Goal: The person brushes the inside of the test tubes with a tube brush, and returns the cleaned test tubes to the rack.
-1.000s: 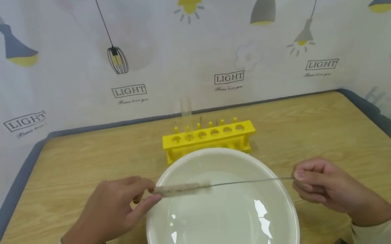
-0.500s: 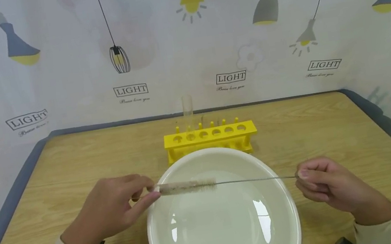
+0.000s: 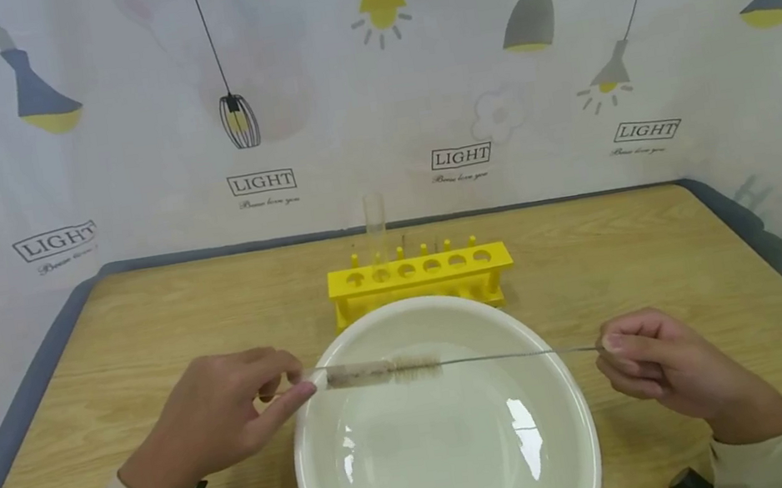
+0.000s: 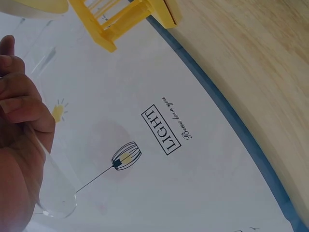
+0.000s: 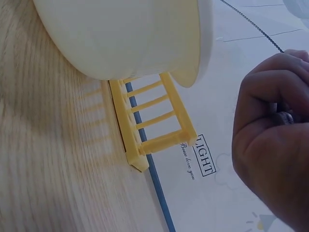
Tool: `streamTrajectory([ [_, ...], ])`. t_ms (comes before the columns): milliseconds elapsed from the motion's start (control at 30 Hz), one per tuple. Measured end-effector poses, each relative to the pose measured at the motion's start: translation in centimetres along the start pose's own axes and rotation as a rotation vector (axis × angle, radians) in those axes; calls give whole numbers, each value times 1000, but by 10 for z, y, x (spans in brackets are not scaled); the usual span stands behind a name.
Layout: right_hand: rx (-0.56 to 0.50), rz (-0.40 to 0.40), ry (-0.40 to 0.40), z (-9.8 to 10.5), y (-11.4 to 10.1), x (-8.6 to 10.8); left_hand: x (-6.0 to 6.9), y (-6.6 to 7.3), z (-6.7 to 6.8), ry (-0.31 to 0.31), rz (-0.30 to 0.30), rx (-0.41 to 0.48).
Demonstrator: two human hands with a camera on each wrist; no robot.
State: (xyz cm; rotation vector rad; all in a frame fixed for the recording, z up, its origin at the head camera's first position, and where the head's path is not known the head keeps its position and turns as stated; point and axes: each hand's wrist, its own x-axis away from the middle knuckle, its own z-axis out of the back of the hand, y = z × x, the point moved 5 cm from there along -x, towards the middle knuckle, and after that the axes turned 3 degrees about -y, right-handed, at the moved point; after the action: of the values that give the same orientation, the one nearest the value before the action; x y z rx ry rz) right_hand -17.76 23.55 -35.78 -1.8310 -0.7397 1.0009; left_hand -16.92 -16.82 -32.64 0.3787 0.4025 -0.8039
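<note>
In the head view my left hand (image 3: 222,412) holds a clear test tube (image 3: 357,375) level above the basin's left side. The tube's rounded end (image 4: 58,200) sticks out past the palm in the left wrist view. A test tube brush (image 3: 419,368) sits partly in the tube, its pale bristles showing outside the mouth at the right. My right hand (image 3: 668,371) pinches the far end of the brush's thin twisted wire (image 3: 514,355), right of the basin. In the right wrist view the fingers are curled at the wire (image 5: 256,26).
Below the hands stands a large white basin (image 3: 438,456). Behind it is a yellow test tube rack (image 3: 418,274) with one upright clear tube (image 3: 376,229). A small black object (image 3: 691,484) lies by the right sleeve. Printed cloth surrounds the wooden table (image 3: 166,311).
My right hand has moved slightly right, drawing the brush with it. More bristles now show outside the tube's mouth. The left hand has stayed almost in place, still holding the tube.
</note>
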Motion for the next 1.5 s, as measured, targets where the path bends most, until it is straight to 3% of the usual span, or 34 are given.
streamTrajectory([
  [467, 16, 15, -10, 3, -2, 2, 2, -3, 4, 47, -32, 5],
  [1033, 24, 20, 2, 8, -4, 6, 4, -10, 7, 39, 15, -64],
  [1300, 30, 19, -4, 11, -3, 8, 6, -13, 7, 59, 6, -67],
  [1500, 38, 31, -3, 15, -4, 12, 6, -19, 7, 35, 33, -104],
])
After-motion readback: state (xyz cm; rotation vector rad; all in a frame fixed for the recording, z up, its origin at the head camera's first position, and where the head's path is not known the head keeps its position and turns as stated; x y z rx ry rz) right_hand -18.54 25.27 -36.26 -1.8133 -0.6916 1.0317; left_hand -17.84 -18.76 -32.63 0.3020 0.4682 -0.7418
